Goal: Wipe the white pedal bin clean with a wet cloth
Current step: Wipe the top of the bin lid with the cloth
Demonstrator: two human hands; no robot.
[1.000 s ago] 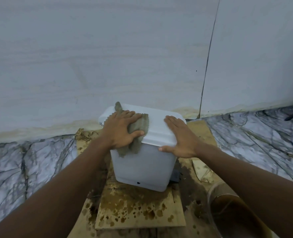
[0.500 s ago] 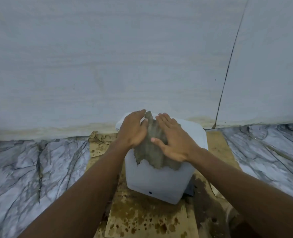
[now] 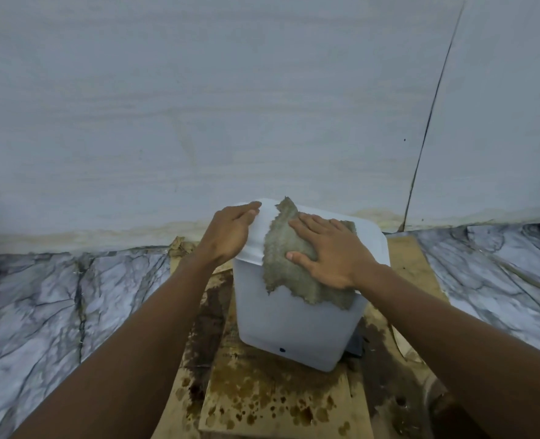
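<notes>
You've shifted the cloth (image 3: 297,270) under your right hand (image 3: 333,256), fingers (image 3: 310,221) flat on the bin lid (image 3: 367,240), left hand (image 3: 227,236) loosely steadying, so wiping heads right.

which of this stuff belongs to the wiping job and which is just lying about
Part of the job: white pedal bin, grey cloth draped over its lid, right hand pressing the cloth, left hand on the lid.
Lying about: stained cardboard under the bin, marble floor.
</notes>
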